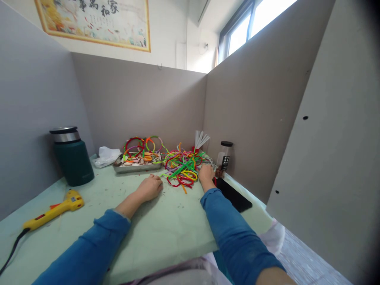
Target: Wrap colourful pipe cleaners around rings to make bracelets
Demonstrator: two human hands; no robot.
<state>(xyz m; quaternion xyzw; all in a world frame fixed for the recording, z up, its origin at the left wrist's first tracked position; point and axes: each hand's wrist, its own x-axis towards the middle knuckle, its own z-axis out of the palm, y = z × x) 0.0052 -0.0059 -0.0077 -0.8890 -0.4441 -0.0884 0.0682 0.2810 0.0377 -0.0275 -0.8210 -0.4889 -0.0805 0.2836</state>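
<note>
A tangled heap of coloured pipe cleaners (185, 164) in green, red, yellow, orange and purple lies on the table ahead of me. Palm down on the cloth, my left hand (151, 187) rests just left of the heap, its fingertips close to a thin lime-green strand. I see nothing held in it. My right hand (206, 172) reaches into the heap's right edge, beside some silvery strands. Its fingers bend away from view, so whether they grip a strand is hidden. Behind my left hand stands a metal tray (138, 168) of small shell-like pieces, with pipe-cleaner rings (134, 146) on it.
A yellow glue gun (53, 209) with a black cord lies at left, near a dark green flask (73, 160). A crumpled white bag (107, 156) is by the tray. At right are a clear black-lidded jar (225, 156) and a flat black object (233, 194). Grey partitions enclose the table.
</note>
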